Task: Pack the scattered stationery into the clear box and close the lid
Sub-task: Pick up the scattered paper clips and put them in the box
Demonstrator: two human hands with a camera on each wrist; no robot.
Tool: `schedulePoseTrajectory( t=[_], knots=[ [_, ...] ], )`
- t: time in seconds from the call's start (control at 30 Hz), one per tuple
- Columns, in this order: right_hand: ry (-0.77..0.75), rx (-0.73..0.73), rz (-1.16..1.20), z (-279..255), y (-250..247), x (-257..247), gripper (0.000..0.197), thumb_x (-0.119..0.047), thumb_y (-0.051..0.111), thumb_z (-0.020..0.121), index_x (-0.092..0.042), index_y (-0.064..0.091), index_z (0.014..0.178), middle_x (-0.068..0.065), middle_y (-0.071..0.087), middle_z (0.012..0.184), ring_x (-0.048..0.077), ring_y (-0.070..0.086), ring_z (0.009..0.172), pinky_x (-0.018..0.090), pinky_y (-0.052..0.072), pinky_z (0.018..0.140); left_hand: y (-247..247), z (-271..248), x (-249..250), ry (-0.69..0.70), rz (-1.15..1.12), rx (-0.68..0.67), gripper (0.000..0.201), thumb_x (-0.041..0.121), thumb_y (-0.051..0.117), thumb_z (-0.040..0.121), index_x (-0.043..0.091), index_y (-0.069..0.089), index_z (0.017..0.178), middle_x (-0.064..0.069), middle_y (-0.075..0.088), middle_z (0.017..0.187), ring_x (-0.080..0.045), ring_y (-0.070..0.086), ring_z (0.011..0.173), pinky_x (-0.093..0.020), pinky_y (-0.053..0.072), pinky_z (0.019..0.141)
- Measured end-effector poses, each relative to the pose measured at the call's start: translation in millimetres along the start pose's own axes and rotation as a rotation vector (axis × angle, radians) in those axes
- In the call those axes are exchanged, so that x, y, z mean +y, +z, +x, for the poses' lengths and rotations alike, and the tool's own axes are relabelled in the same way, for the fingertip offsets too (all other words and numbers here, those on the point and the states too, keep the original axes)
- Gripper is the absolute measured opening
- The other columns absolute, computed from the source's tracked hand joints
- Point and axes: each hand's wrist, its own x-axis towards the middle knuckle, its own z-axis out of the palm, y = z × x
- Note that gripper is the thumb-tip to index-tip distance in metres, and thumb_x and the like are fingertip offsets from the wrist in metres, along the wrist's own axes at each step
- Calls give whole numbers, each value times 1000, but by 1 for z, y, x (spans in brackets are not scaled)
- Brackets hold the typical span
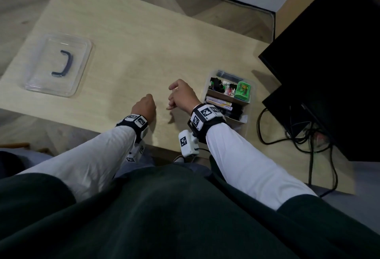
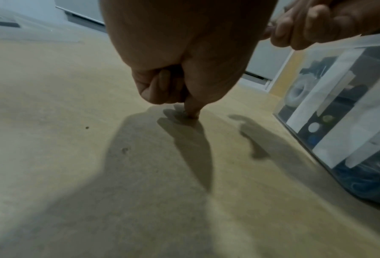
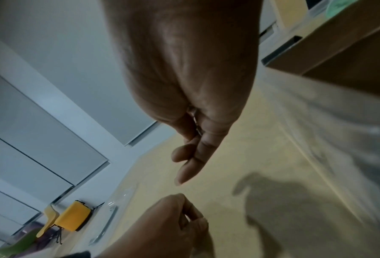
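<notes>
Both hands [image 1: 144, 105] [image 1: 181, 95] hover with fingers curled, seemingly empty, since the lid [image 1: 58, 65] at ten o'clock awaits the packed clear box [image 1: 228, 94].

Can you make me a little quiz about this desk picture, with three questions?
1. True or false: the clear lid is on the clear box.
2. Which side of the table is the lid on: A left, B right?
3. Fill in: the green case lies inside the ____.

Key: 1 false, it lies apart on the table. 2 A. 3 clear box.
</notes>
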Motion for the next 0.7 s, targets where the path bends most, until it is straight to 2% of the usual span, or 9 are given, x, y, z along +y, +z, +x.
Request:
schedulePoseTrajectory(
  t=[0.1, 0.23, 0.3, 0.4, 0.47, 0.57, 0.63, 0.67, 0.7],
  knots=[
    [-49, -33, 26, -10, -13, -2, 23, 8, 36, 92, -4, 54, 102, 18, 55, 88, 22, 57, 54, 45, 62, 65, -6, -2, 11, 4, -39, -50, 22, 18, 50, 96, 1, 46, 108, -25, 59, 110, -42, 58, 96, -41, 42, 74],
    [-93, -41, 61, -22, -45, -1, 28, 9, 31, 96, 0, 56, 101, 14, 53, 77, 17, 54, 53, 31, 55, 50, -27, -10, 46, 124, -187, -49, 18, 22, 53, 94, 6, 50, 103, -20, 63, 105, -38, 58, 96, -39, 42, 76],
    [-99, -37, 62, -30, -70, 4, 27, 8, 32, 98, 1, 57, 103, 13, 53, 76, 16, 54, 53, 28, 55, 50, -43, -15, 70, 201, -257, -46, 13, 23, 54, 94, 10, 53, 99, -12, 64, 96, -31, 59, 90, -34, 40, 71],
    [-112, -20, 22, -43, -109, 18, 24, 5, 36, 100, 1, 59, 103, 13, 56, 76, 13, 55, 53, 27, 56, 51, -64, -29, 105, 331, -329, -64, 12, 25, 56, 94, 13, 55, 96, 0, 60, 80, -18, 55, 72, -29, 34, 60],
    [-99, -2, -34, -51, -133, 29, 25, 5, 37, 100, -3, 61, 98, 12, 58, 75, 13, 55, 53, 26, 53, 48, -73, -41, 127, 439, -291, -99, 13, 27, 57, 94, 14, 56, 96, 4, 58, 78, -11, 51, 68, -27, 34, 56],
    [-52, 7, -106, -67, -159, 41, 28, 4, 36, 100, -7, 61, 95, 10, 58, 74, 11, 54, 49, 22, 47, 44, -73, -57, 157, 594, -181, -189, 11, 22, 55, 94, 13, 58, 98, 6, 57, 77, -17, 54, 71, -27, 33, 56],
    [-31, 3, -134, -78, -168, 45, 29, 5, 33, 100, -1, 61, 101, 10, 56, 72, 6, 53, 41, 18, 42, 39, -67, -67, 172, 708, -72, -240, 18, 18, 51, 94, 10, 58, 109, 2, 57, 75, -19, 53, 67, -30, 34, 57],
    [-22, 1, -152, -81, -171, 46, 30, 6, 32, 100, 1, 61, 104, 10, 56, 71, 4, 52, 38, 15, 38, 37, -64, -71, 178, 756, -10, -264, 19, 17, 51, 93, 9, 57, 109, -1, 59, 77, -20, 53, 67, -31, 35, 59],
    [-17, -3, -172, -84, -172, 46, 30, 6, 32, 100, 2, 61, 106, 10, 56, 71, 3, 52, 37, 13, 36, 36, -60, -73, 182, 780, 50, -286, 15, 16, 51, 93, 7, 58, 103, -6, 61, 80, -23, 54, 69, -31, 35, 60]
  ],
)
